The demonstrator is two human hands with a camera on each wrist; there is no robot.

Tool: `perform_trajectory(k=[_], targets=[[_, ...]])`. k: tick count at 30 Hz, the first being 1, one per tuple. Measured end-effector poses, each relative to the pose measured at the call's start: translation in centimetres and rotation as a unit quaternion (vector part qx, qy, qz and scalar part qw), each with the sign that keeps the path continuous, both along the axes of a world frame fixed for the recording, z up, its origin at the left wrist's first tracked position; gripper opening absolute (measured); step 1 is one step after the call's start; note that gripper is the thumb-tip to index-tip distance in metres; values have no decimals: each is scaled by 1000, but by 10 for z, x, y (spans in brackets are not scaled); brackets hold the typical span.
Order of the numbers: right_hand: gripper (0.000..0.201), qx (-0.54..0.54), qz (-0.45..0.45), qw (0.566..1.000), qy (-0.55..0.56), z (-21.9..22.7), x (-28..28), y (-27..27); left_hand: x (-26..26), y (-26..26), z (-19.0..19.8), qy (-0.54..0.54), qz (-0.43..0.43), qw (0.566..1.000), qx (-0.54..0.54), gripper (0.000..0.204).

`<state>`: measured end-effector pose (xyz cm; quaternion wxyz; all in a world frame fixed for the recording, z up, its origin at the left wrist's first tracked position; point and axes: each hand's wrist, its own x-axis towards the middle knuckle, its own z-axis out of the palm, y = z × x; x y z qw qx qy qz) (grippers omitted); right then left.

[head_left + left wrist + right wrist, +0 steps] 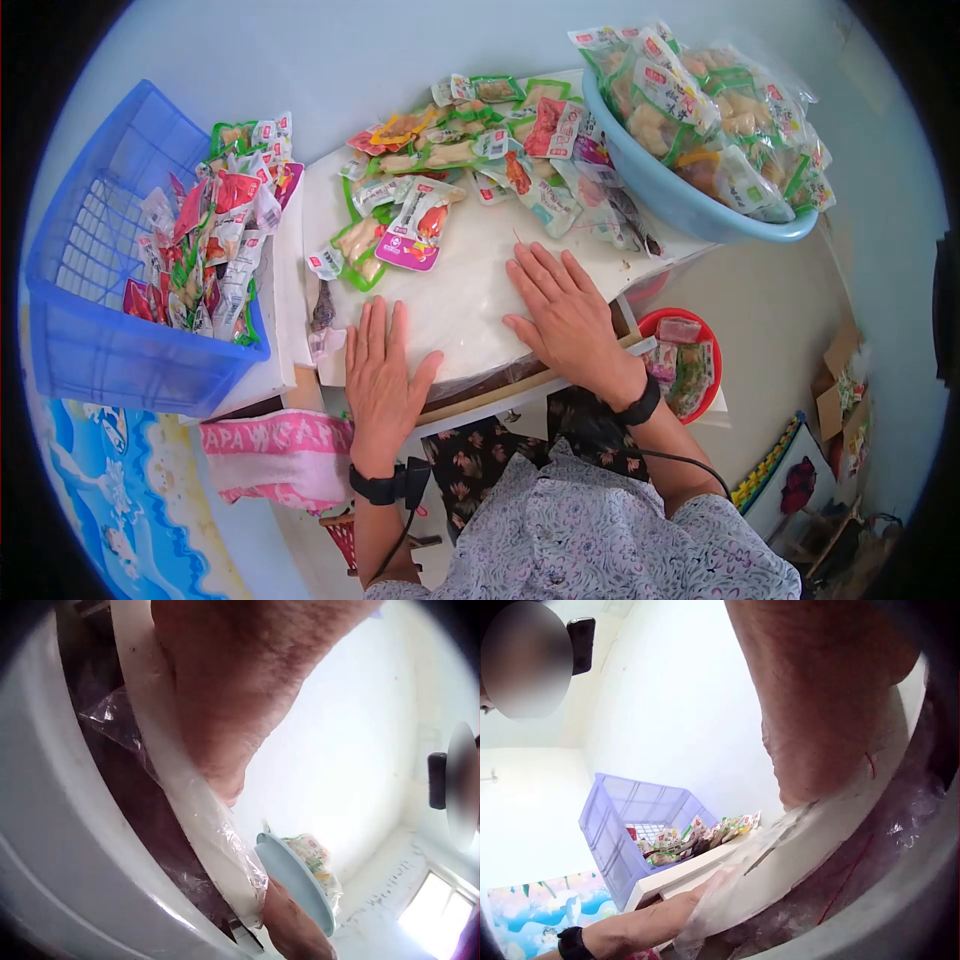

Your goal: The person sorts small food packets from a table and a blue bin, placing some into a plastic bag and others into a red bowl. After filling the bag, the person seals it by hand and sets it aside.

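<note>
Both hands lie palm down on a white tabletop (pixel 470 310) covered with clear plastic film. My left hand (pixel 380 365) rests near the front left edge, its fingers straight and thumb spread. Farther right, my right hand (pixel 565 320) lies with straight fingers pointing up and left. Neither hand holds anything. Beyond the fingertips is a loose heap of sealed snack packets (pixel 450 150), some with green borders showing pale meat. A purple and white packet (pixel 418 222) lies nearest the left hand. In the left wrist view, the left hand (pixel 225 690) hides much of the tabletop.
At left stands a blue plastic basket (pixel 140 345) with many packets heaped on its right side. A light-blue basin (pixel 690 205) piled with bagged packets sits back right. Below the table's right side is a red tub (pixel 716 375) of packets. A pink towel (pixel 275 455) hangs front left.
</note>
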<state>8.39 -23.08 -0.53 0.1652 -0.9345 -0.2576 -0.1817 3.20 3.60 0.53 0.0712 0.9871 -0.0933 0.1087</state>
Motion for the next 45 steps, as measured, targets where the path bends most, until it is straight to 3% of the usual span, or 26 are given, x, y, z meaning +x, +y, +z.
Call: perform_trajectory(k=[4,15,19,22,26,30,45], targets=[[58,3,-14,1000,4,2,-1,-6,-5,4,5,14,20,1000,-21,69],[54,52,-54,997,-7,-11,0,0,-19,12,-11,-75,93,991,-61,56],[54,60,-57,996,-11,-13,1,1,-34,-7,-4,-148,121,976,-100,51],[54,61,-59,996,-17,-13,-1,5,-32,-34,19,-136,38,971,-191,52],[54,53,-66,996,-24,-12,-1,10,-13,-61,30,-112,-32,989,-93,59],[53,54,-63,996,-23,-9,-3,9,-5,-58,0,-49,-37,996,-58,63],[53,24,-58,998,2,-3,-4,12,-13,-36,-1,-75,11,987,-140,56]])
